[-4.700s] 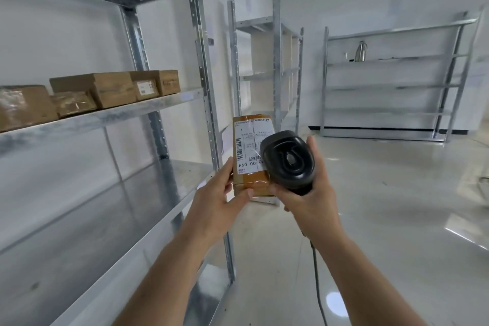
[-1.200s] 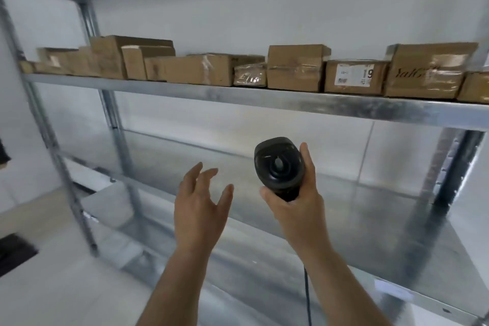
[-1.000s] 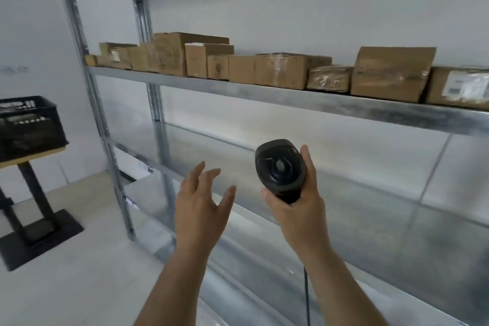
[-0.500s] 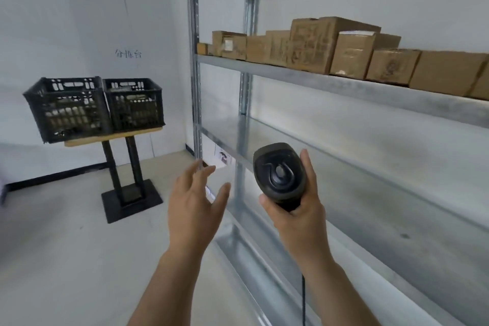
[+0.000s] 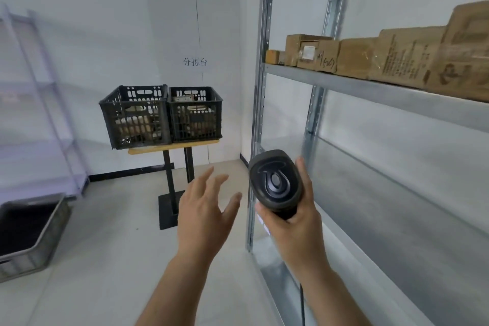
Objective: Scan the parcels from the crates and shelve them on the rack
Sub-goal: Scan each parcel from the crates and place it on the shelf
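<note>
Right now the right hand (image 5: 293, 222) is gripping a black handheld barcode scanner (image 5: 275, 182) low and right of centre in the frame, fingers and thumb curled round its handle, with the scanner's rounded back facing the camera. A dark cable (image 5: 302, 304) is hanging down beside the right forearm towards the bottom edge. Just left of it, the left hand (image 5: 203, 217) is hovering empty, its fingers spread and relaxed, holding nothing and touching nothing.

Filling the right side of the frame, a galvanised steel rack (image 5: 260, 114) is standing with its front upright running from top to bottom just behind the scanner. Along its upper shelf, in the upper right, a row of brown cardboard parcels (image 5: 397, 57) is sitting side by side, the leftmost a very small box (image 5: 272, 57) near the upright. The shelf below them is showing only bare metal.

Left of centre, two black plastic crates (image 5: 161, 116) are sitting touching each other on a small wooden-topped stand (image 5: 172, 180) against the white wall, with more parcels showing through their slotted sides. Above them a sheet with printed characters (image 5: 195, 61) is hanging on the wall. At the lower left edge a grey plastic tub (image 5: 34, 241) is resting on the floor, and a pale second rack (image 5: 39, 100) is standing behind it, blurred.
</note>
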Demonstrator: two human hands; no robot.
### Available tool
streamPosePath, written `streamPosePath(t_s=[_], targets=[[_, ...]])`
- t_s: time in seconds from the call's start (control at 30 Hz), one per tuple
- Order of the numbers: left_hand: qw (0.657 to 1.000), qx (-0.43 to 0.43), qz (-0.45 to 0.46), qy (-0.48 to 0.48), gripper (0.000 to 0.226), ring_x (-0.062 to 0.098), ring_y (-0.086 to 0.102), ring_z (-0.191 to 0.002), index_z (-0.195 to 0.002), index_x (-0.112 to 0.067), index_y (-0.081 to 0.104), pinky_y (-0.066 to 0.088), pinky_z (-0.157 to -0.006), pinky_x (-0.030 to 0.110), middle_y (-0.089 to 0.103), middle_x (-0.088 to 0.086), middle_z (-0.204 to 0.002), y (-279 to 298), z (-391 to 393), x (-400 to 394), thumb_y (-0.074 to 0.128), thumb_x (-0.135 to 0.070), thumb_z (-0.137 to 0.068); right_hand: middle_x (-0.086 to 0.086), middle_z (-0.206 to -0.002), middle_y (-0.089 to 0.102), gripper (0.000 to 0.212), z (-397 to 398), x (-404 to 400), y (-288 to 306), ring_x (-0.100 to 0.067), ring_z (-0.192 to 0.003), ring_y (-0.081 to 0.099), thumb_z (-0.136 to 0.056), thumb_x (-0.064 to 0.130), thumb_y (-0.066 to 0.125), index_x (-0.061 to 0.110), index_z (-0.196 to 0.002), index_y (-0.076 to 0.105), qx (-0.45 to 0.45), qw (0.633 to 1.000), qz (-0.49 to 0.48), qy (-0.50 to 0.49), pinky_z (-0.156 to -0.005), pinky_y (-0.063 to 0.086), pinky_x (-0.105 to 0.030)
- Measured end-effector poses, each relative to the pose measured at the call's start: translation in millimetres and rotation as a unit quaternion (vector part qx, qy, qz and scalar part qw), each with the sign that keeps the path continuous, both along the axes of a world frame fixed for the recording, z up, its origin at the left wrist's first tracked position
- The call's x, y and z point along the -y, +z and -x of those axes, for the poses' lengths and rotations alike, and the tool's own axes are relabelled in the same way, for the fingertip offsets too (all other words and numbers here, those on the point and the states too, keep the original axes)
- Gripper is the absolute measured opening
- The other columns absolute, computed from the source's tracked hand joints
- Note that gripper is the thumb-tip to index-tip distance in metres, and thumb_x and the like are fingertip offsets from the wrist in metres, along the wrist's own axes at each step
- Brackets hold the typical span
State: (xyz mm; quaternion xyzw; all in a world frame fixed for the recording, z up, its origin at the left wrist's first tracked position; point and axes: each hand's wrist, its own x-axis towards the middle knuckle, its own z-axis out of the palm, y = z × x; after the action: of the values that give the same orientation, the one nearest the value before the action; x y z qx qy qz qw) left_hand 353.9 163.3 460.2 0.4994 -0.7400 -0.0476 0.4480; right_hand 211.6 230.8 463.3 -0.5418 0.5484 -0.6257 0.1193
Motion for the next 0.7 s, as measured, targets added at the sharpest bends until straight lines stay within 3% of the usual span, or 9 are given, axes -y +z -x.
streamPosePath(t_s=[0.1, 0.2, 0.27, 0.33, 0.43, 0.53, 0.7], targets=[[1.0, 0.007, 0.008, 0.018, 0.049, 0.029, 0.051, -0.124, -0.118, -0.017, 0.063, 0.043, -0.099, 0.046, 0.054, 0.007, -0.137, 11.8, 6.7, 40.2, 0.05, -0.053, -0.087, 0.028, -0.123, 0.061, 0.098, 8.4, 49.2, 11.8, 0.018, -0.113, 0.054, -0.067, 0.046, 0.075, 0.054, -0.144, 0.016, 0.001, 1.0, 0.007, 0.03, -0.087, 0.04, 0.0], [0.999, 0.006, 0.006, 0.039, 0.044, 0.03, 0.048, -0.129, -0.121, -0.015, 0.063, 0.041, -0.104, 0.048, 0.051, 0.009, -0.14, 19.8, 5.8, 81.6, 0.064, -0.042, -0.086, 0.017, -0.135, 0.059, 0.096, 13.0, 100.1, 21.0, 0.023, -0.113, 0.048, -0.063, 0.058, 0.068, 0.056, -0.142, 0.012, -0.004, 0.999, 0.008, 0.054, -0.086, 0.036, 0.003], [0.998, 0.016, 0.003, 0.06, 0.043, 0.031, 0.046, -0.13, -0.122, -0.014, 0.062, 0.04, -0.105, 0.048, 0.05, 0.01, -0.141, 21.3, -1.0, 105.5, 0.066, -0.038, -0.086, 0.022, -0.137, 0.056, 0.094, 8.1, 131.2, 19.1, 0.017, -0.12, 0.048, -0.064, 0.059, 0.066, 0.058, -0.141, 0.013, 0.0, 0.997, 0.015, 0.074, -0.089, 0.036, 0.002], [0.996, 0.023, -0.002, 0.085, 0.042, 0.031, 0.049, -0.127, -0.121, -0.015, 0.063, 0.041, -0.103, 0.049, 0.051, 0.011, -0.139, 20.4, -12.2, 125.4, 0.064, -0.041, -0.088, 0.042, -0.124, 0.054, 0.096, -1.1, 157.0, 15.3, 0.021, -0.115, 0.048, -0.069, 0.049, 0.075, 0.055, -0.142, 0.013, 0.003, 0.995, 0.022, 0.099, -0.086, 0.036, 0.003], [0.993, 0.028, 0.025, 0.116, 0.046, 0.033, 0.056, -0.118, -0.116, -0.013, 0.065, 0.046, -0.095, 0.048, 0.057, 0.011, -0.132, 19.2, -31.8, 154.2, 0.056, -0.046, -0.084, 0.064, -0.102, 0.042, 0.096, -14.9, 196.1, 8.6, 0.035, -0.098, 0.044, -0.079, 0.015, 0.081, 0.047, -0.141, 0.015, -0.001, 0.992, 0.021, 0.126, -0.077, 0.036, 0.005], [0.99, 0.033, 0.023, 0.134, 0.042, 0.032, 0.054, -0.121, -0.117, -0.012, 0.065, 0.044, -0.098, 0.046, 0.056, 0.01, -0.134, 15.4, -54.7, 186.4, 0.062, -0.041, -0.086, 0.066, -0.1, 0.04, 0.095, -33.5, 234.5, 7.3, 0.036, -0.097, 0.044, -0.08, 0.01, 0.078, 0.042, -0.145, 0.016, -0.004, 0.991, 0.019, 0.135, -0.078, 0.039, 0.004], [0.989, 0.031, 0.043, 0.141, 0.034, 0.031, 0.054, -0.122, -0.115, -0.014, 0.065, 0.042, -0.099, 0.046, 0.056, 0.01, -0.134, 12.0, -101.2, 248.6, 0.07, -0.033, -0.086, 0.06, -0.105, 0.046, 0.095, -75.6, 302.3, 7.3, 0.032, -0.102, 0.046, -0.08, 0.011, 0.079, 0.048, -0.14, 0.014, -0.017, 0.987, 0.031, 0.158, -0.081, 0.037, 0.004]])
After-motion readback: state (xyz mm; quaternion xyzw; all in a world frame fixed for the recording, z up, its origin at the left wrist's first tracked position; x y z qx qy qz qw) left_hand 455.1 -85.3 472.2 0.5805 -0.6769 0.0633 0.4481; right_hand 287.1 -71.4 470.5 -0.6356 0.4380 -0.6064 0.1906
